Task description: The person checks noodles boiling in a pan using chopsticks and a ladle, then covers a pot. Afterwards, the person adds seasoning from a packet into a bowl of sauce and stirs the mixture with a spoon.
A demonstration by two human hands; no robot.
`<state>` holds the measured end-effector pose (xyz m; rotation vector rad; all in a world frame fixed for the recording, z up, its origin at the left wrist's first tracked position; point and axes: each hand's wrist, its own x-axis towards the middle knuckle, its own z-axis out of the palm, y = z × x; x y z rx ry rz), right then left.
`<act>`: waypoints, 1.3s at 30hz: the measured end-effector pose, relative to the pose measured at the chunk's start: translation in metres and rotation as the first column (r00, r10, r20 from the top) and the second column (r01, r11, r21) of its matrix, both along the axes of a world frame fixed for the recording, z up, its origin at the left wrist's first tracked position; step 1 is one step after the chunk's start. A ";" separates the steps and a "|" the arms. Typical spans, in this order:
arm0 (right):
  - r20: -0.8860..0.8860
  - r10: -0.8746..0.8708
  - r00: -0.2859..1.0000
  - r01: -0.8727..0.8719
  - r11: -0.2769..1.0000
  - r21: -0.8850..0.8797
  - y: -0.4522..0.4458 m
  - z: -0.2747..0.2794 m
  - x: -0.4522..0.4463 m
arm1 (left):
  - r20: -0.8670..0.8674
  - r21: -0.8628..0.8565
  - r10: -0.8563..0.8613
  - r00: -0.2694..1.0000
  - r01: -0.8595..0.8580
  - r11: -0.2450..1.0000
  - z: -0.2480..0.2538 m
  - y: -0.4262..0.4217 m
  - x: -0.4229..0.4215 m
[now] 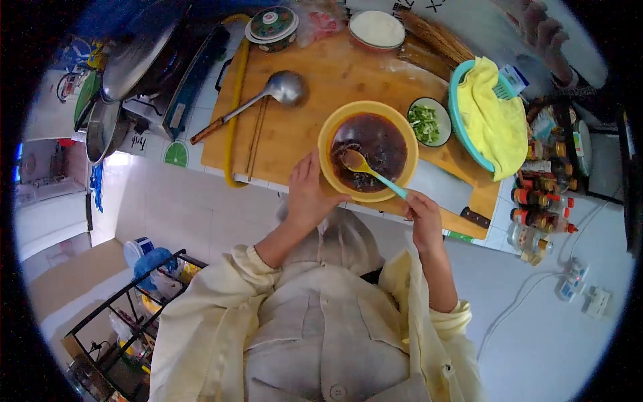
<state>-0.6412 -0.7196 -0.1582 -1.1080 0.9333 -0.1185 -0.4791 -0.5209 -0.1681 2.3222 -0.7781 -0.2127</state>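
A yellow bowl (326,149) of dark brown liquid with dark bits in it stands on a wooden cutting board (341,77). Against the bowl's near left side rests my left hand (310,191), its thumb and fingers spread around the wall and holding it. Between the fingers of my right hand (423,218) is the pale blue handle of a spoon (378,175). The spoon's yellow-edged head dips into the liquid. Just right of the bowl sits a small bowl of chopped greens (424,123). Below it lies a cleaver (442,187), partly hidden by the yellow bowl.
On the board's left are a metal ladle (287,88), chopsticks (256,139) and a yellow hose (236,127). A lidded pot (273,28) and a bowl of white powder (377,29) stand behind. Rightward are a teal basket with a yellow cloth (492,110) and several sauce bottles (536,197).
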 end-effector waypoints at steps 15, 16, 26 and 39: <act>0.026 -0.014 1.000 0.020 0.961 -0.277 -0.011 0.022 0.018 | -0.081 0.013 -0.011 0.997 0.012 1.000 0.002 -0.002 0.002; 0.011 -0.008 1.000 0.011 0.944 -0.330 -0.010 0.020 0.019 | -0.082 0.014 -0.009 0.997 0.010 1.000 0.001 -0.002 0.002; -0.191 0.091 0.977 -0.198 0.717 -0.668 -0.015 0.001 0.039 | -0.038 -0.007 -0.010 0.999 0.010 1.000 0.001 -0.003 0.002; -0.181 0.190 0.965 -0.183 -0.009 -0.983 -0.029 0.031 0.045 | -0.014 0.038 0.011 1.000 -0.011 0.999 0.001 -0.002 0.001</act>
